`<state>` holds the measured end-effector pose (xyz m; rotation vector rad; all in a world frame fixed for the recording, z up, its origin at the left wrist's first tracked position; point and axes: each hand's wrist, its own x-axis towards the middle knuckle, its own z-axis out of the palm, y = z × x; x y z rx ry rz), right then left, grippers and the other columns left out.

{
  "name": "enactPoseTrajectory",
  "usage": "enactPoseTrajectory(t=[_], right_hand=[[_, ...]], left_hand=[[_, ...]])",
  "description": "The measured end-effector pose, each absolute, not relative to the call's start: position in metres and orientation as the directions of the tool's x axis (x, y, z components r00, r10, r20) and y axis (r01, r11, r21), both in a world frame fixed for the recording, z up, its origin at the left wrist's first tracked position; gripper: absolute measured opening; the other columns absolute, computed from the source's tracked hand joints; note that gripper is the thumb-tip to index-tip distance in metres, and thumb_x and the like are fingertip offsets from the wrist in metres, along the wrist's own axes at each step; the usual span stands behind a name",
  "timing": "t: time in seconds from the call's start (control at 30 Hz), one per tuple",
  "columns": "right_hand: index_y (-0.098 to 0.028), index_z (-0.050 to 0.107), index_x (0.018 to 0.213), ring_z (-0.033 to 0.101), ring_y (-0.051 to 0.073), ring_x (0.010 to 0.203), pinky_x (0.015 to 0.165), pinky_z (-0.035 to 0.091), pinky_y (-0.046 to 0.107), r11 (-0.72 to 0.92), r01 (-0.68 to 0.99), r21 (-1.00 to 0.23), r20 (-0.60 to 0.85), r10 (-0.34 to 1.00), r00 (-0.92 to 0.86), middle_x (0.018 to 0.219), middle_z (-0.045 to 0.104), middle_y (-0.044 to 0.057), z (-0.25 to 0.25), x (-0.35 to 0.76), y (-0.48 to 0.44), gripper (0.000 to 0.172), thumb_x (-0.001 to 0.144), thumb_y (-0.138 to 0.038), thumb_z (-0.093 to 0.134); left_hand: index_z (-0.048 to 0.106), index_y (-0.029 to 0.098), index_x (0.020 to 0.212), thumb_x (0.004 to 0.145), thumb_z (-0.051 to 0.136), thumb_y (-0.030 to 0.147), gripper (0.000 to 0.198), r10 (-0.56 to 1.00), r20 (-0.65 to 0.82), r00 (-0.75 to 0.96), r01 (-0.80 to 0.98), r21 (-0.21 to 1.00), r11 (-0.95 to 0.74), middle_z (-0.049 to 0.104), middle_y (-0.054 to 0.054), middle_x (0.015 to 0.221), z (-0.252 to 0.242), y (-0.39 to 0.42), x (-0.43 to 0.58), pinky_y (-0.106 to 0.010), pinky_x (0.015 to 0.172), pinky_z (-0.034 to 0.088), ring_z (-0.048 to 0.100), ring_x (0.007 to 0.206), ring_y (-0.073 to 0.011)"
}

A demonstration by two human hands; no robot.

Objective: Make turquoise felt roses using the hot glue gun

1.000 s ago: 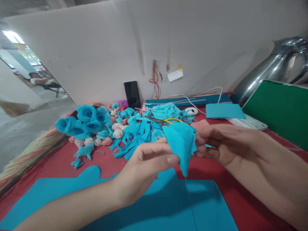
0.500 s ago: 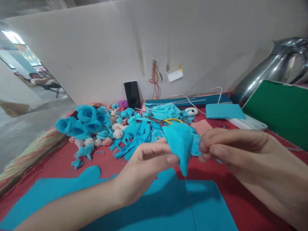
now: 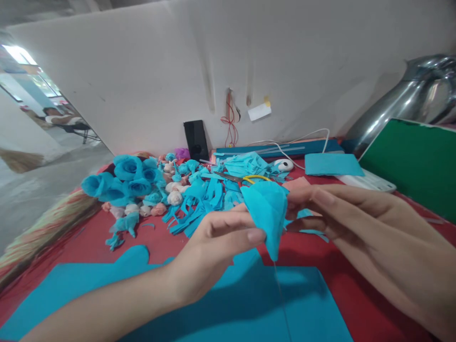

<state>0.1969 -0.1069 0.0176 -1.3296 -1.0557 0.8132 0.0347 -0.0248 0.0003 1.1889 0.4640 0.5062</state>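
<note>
Left hand (image 3: 217, 237) pinches blue paper cone (image 3: 266, 211) — right hand (image 3: 351, 216) touching it

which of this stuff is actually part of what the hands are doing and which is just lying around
In use:
blue paper cone, pinched by left hand
right hand, fingertips at its edge
thin wire hanging below the cone

Lying about:
cut blue strips
blue roses
scissors
mouse
black phone
green board
blue sheet
</note>
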Motion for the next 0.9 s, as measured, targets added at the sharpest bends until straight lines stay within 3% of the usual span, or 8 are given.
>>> enactPoseTrajectory(t=[0.23, 0.33, 0.4, 0.47, 0.53, 0.67, 0.8, 0.9], right_hand=[[-0.024, 0.061, 0.055, 0.052, 0.011, 0.053, 0.047, 0.042, 0.019, 0.091, 0.62, -0.779, 0.405, 0.829, 0.387, 0.059, 0.06, -0.004, 0.014, 0.205, -0.101, 0.022, 0.067, -0.04, 0.069], [-0.019, 0.05, 0.044, 0.036, 0.01, 0.04, 0.04, 0.028, 0.024, 0.06, 0.801, -0.596, 0.48, 0.826, 0.296, 0.041, 0.044, -0.003, 0.008, 0.21, -0.096, 0.04, 0.074, -0.043, 0.06], [-0.019, 0.053, 0.047, 0.039, 0.011, 0.041, 0.041, 0.029, 0.026, 0.041, 0.843, -0.536, 0.485, 0.832, 0.268, 0.043, 0.048, -0.002, 0.004, 0.211, -0.093, 0.035, 0.074, -0.04, 0.059], [-0.021, 0.064, 0.066, 0.05, 0.014, 0.05, 0.046, 0.036, 0.026, 0.049, 0.814, -0.579, 0.455, 0.848, 0.273, 0.063, 0.062, 0.0, 0.003, 0.211, -0.092, 0.014, 0.072, -0.033, 0.06], [-0.024, 0.067, 0.083, 0.058, 0.016, 0.066, 0.056, 0.044, 0.025, 0.075, 0.697, -0.714, 0.353, 0.897, 0.265, 0.082, 0.066, 0.0, 0.006, 0.209, -0.094, 0.014, 0.073, -0.03, 0.059], [-0.024, 0.066, 0.07, 0.058, 0.012, 0.059, 0.053, 0.046, 0.017, 0.049, 0.416, -0.908, 0.098, 0.99, 0.097, 0.062, 0.06, -0.002, 0.018, 0.2, -0.103, 0.022, 0.079, -0.039, 0.053], [-0.02, 0.063, 0.064, 0.055, 0.012, 0.056, 0.045, 0.044, 0.017, 0.029, 0.347, -0.937, 0.027, 1.0, -0.01, 0.059, 0.055, 0.0, 0.025, 0.193, -0.107, 0.023, 0.077, -0.037, 0.055], [-0.019, 0.063, 0.065, 0.057, 0.015, 0.061, 0.05, 0.048, 0.019, 0.016, 0.284, -0.959, 0.006, 0.999, -0.034, 0.062, 0.056, 0.001, 0.023, 0.191, -0.105, 0.021, 0.076, -0.037, 0.056]], left_hand=[[0.058, 0.02, 0.051, 0.064, 0.068, 0.04, 0.026, 0.631, -0.117, 0.767, -0.079, 0.958, 0.274, 0.043, -0.002, 0.055, 0.0, -0.023, 0.033, -0.025, 0.061, 0.037, 0.044, 0.097, -0.0251], [0.059, 0.021, 0.052, 0.067, 0.068, 0.035, 0.022, 0.666, -0.063, 0.744, -0.134, 0.961, 0.241, 0.048, -0.001, 0.06, -0.003, -0.023, 0.034, -0.027, 0.075, 0.038, 0.042, 0.104, -0.0234], [0.063, 0.022, 0.057, 0.07, 0.066, 0.034, 0.018, 0.672, -0.013, 0.741, -0.169, 0.964, 0.204, 0.051, 0.0, 0.064, -0.005, -0.022, 0.034, -0.028, 0.088, 0.034, 0.045, 0.1, -0.0201], [0.065, 0.025, 0.06, 0.073, 0.064, 0.034, 0.017, 0.661, 0.027, 0.75, -0.194, 0.964, 0.181, 0.051, 0.002, 0.064, -0.006, -0.021, 0.035, -0.027, 0.092, 0.031, 0.047, 0.095, -0.0166], [0.066, 0.026, 0.062, 0.076, 0.062, 0.033, 0.016, 0.65, 0.063, 0.757, -0.225, 0.96, 0.169, 0.054, 0.004, 0.067, -0.007, -0.021, 0.036, -0.025, 0.094, 0.03, 0.048, 0.096, -0.0147], [0.066, 0.026, 0.065, 0.076, 0.061, 0.034, 0.015, 0.639, 0.1, 0.763, -0.241, 0.961, 0.138, 0.061, 0.005, 0.078, -0.007, -0.021, 0.037, -0.032, 0.1, 0.028, 0.049, 0.101, -0.0169], [0.065, 0.023, 0.063, 0.072, 0.063, 0.043, 0.022, 0.638, 0.061, 0.767, -0.135, 0.989, 0.068, 0.056, 0.003, 0.059, -0.009, -0.021, 0.036, -0.043, 0.109, 0.009, 0.051, 0.099, -0.0214], [0.067, 0.027, 0.07, 0.076, 0.059, 0.042, 0.018, 0.6, 0.11, 0.792, -0.143, 0.99, 0.008, 0.061, 0.004, 0.068, -0.01, -0.02, 0.036, -0.041, 0.11, 0.005, 0.052, 0.099, -0.0195]])
